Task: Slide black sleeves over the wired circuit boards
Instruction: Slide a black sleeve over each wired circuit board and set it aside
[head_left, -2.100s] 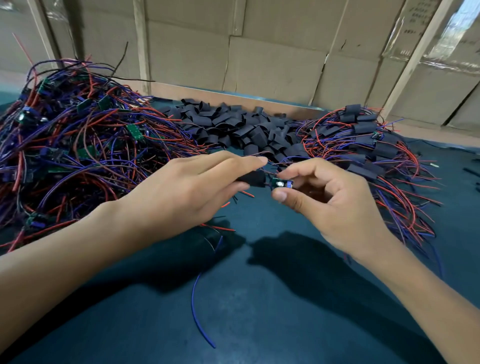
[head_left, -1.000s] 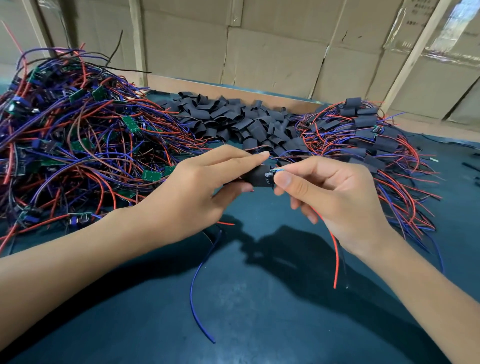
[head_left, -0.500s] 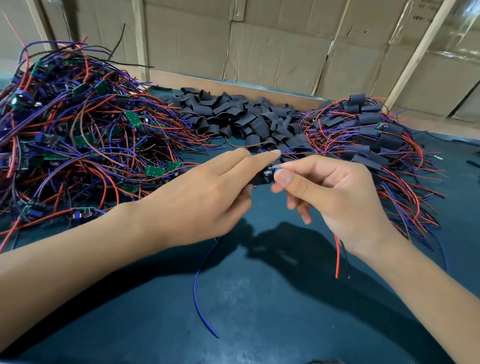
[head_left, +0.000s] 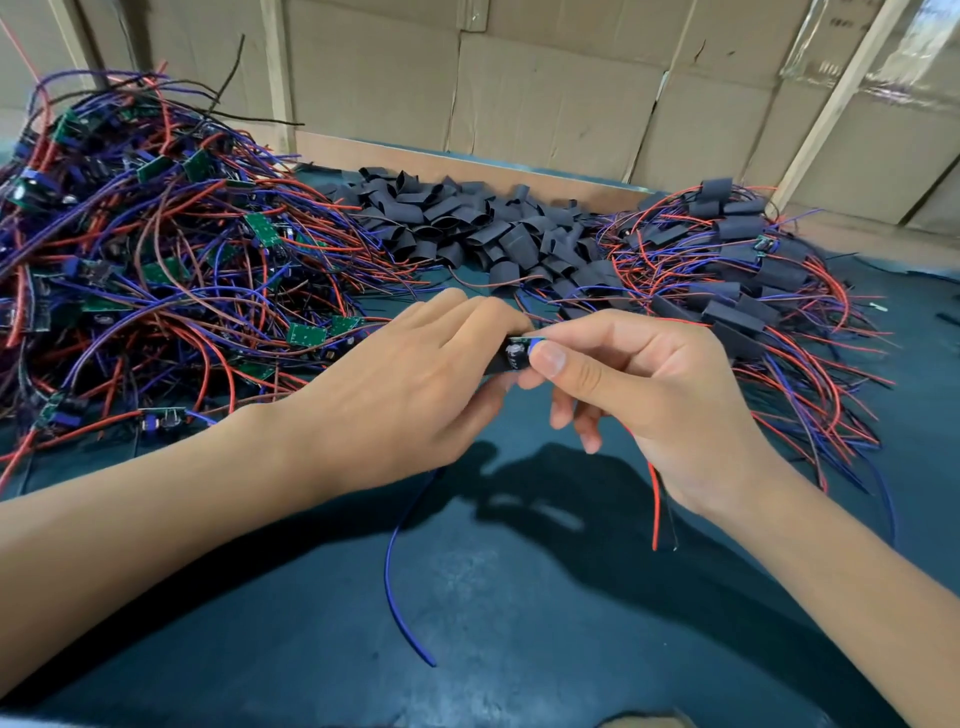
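Lying closest on the dark green table (head_left: 519, 649) is a loose blue wire (head_left: 390, 571) that curves up under the left hand. A red wire (head_left: 655, 509) hangs down below the right hand.

Next come the two hands, close together above the table. The left hand (head_left: 415, 379) has its fingers curled round a black sleeve (head_left: 503, 358). The right hand (head_left: 649, 384) pinches a small circuit board (head_left: 519, 345) with its thumb and first finger. The board sticks out a little from the end of the sleeve, right between the two hands. How far the board is inside the sleeve cannot be seen.

Farther back on the left is a big messy pile of bare boards (head_left: 156, 249) with red and blue wires. In the middle sits a heap of empty sleeves (head_left: 467, 223). On the right is a pile of covered boards (head_left: 737, 270), each with a black sleeve on it.

Behind it all stands a wall of brown cardboard (head_left: 545, 88) with pale wooden strips.
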